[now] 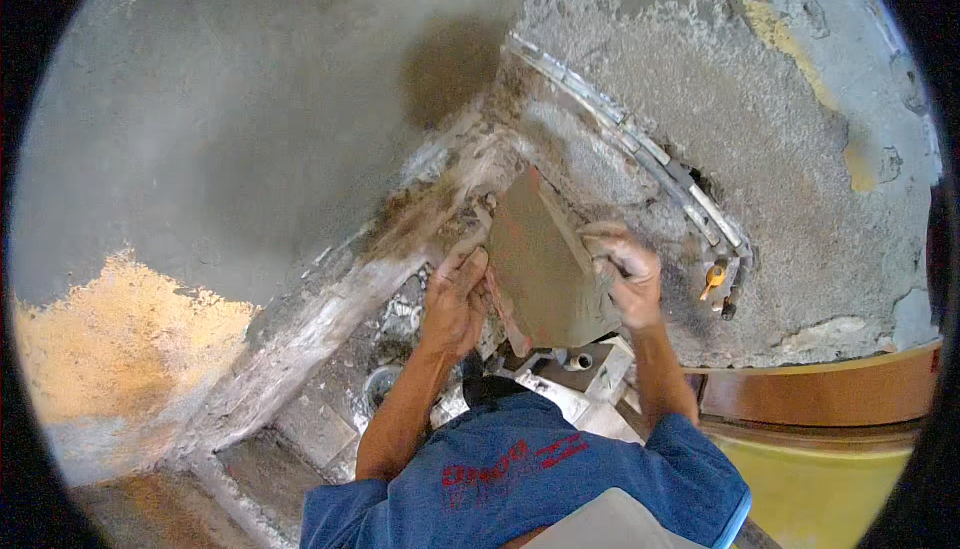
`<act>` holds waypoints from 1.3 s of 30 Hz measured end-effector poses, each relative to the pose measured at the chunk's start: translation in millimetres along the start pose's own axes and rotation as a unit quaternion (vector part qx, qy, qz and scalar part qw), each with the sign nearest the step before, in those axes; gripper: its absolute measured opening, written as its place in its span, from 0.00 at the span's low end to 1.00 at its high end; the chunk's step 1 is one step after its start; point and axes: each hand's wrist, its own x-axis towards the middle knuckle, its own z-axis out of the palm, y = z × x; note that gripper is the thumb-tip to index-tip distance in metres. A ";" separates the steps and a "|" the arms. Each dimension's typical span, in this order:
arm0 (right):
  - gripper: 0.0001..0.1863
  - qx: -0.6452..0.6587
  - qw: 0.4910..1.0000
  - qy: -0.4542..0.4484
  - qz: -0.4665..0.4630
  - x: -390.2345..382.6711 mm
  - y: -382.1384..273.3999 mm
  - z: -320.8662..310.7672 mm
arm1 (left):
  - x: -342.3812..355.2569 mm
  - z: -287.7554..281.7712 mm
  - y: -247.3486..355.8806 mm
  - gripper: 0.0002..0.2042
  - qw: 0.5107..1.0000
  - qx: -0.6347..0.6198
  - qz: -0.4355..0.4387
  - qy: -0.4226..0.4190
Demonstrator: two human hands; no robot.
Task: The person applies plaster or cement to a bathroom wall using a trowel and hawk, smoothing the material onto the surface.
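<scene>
My left hand grips the left side of a flat, angular piece of tile, its face coated in grey-brown mortar with reddish showing along the edges. My right hand has its fingers curled on the right edge of the same piece. The tile is held in front of a rough inside wall corner, above a cluttered lower area with a short pale pipe end. Both hands are smeared with pale dust or mortar.
Grey plastered wall with peeling yellow patches fills the left. On the right, pipes run along a rough wall to a yellow valve handle, above a brown wooden edge and a yellow surface. A bucket-like round object sits lower left.
</scene>
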 end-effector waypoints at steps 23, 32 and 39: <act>0.21 0.375 0.910 0.091 0.152 -31.5 -3.1 19.1 | -40.3 -8.3 28.6 0.11 0.997 0.026 0.065 -0.014; 0.20 0.452 0.873 -0.108 0.147 -20.1 3.2 48.4 | -46.4 -10.1 22.4 0.10 0.998 0.029 0.037 -0.052; 0.16 0.429 0.842 -0.069 0.319 -67.5 52.1 49.8 | -53.0 13.0 41.8 0.11 0.998 0.001 0.061 -0.025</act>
